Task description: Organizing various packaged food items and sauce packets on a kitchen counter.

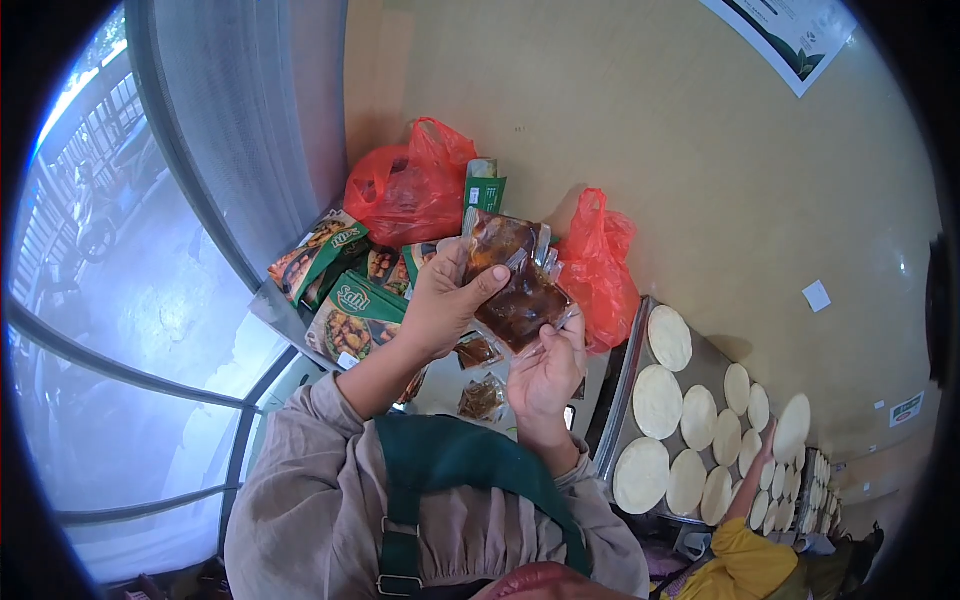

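My left hand (442, 304) grips a stack of clear plastic sachets of dark brown sauce (529, 307), its thumb lying across the top one. At the lower right corner of the same stack, my right hand (546, 371) pinches the edge between thumb and fingers. Below the stack, smaller sachets with brown contents (482, 397) rest on the pale tabletop (442, 390). Green printed food packs (352, 319) with pictures of cooked food lie in a pile left of my hands.
Red plastic bags (409, 195) stand against the wall, another red bag (600, 270) to the right. Beside it a metal surface (641, 337) carries several flat dough rounds (658, 401). Further right, a person's yellow-sleeved arm (750, 551) reaches over, holding a round. Window panels (150, 300) border the left.
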The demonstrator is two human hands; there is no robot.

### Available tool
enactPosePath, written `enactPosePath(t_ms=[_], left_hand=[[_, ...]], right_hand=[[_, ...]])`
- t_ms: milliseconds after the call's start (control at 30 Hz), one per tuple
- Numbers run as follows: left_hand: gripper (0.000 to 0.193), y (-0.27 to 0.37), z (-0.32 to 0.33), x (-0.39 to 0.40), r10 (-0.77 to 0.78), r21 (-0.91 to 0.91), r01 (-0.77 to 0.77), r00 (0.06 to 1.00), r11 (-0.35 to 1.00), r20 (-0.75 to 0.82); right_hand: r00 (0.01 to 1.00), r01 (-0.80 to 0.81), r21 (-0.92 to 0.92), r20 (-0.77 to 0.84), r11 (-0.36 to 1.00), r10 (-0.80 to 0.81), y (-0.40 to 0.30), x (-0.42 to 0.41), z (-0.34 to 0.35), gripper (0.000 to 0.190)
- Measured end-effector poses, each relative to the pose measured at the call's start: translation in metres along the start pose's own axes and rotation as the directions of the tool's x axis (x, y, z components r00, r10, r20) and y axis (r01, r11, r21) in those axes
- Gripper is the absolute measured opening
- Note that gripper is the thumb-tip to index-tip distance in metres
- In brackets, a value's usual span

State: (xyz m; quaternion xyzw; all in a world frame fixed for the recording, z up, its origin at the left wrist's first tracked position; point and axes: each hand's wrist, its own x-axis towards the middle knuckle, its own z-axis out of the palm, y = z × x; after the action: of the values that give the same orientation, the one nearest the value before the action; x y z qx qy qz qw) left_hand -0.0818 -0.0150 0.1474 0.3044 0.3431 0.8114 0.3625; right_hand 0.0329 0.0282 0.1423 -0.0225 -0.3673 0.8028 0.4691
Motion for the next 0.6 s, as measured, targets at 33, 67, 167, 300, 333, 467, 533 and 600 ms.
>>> enactPosePath(t_ms=[33,67,167,300,333,467,533,600], left_hand=[[0.034,-0.001,-0.001,0.0,0.001,0.001,-0.001,1.0,1.0,-0.002],[0.033,-0.002,-0.002,0.0,0.004,-0.003,-0.004,1.0,1.0,-0.002],[0.033,-0.002,-0.002,0.001,0.008,-0.003,-0.008,1.0,1.0,-0.003],[0.031,0.0,0.002,0.0,0.027,0.015,-0.027,1.0,1.0,0.005],[0.031,0.0,0.002,-0.001,0.026,0.016,-0.026,1.0,1.0,0.002],[0.031,0.002,0.002,0.0,-0.001,-0.002,0.001,1.0,1.0,0.014],[0.03,0.001,0.001,0.0,-0.008,-0.005,0.008,1.0,1.0,0.01],[0.029,-0.002,-0.002,0.001,0.027,0.0,-0.027,0.999,1.0,-0.031]], right_hand=[[1.0,-0.002,0.001,0.001,1.0,0.002,0.0,0.0,0.0,0.042],[1.0,0.002,0.009,0.002,1.0,-0.002,0.001,0.0,0.001,0.042],[1.0,0.005,0.023,0.029,1.0,-0.005,0.001,0.001,-0.003,0.043],[0.999,0.028,-0.003,-0.024,1.0,-0.028,0.001,0.002,0.001,0.036],[0.999,0.025,-0.003,-0.025,1.0,-0.025,0.003,0.003,0.001,0.036],[0.988,0.063,-0.177,-0.131,0.982,-0.087,0.009,0.007,0.0,0.024],[0.981,0.075,-0.203,-0.16,0.976,-0.109,0.01,0.006,-0.001,0.023],[0.99,0.081,-0.214,-0.095,0.973,-0.104,0.012,0.003,-0.004,0.031]])
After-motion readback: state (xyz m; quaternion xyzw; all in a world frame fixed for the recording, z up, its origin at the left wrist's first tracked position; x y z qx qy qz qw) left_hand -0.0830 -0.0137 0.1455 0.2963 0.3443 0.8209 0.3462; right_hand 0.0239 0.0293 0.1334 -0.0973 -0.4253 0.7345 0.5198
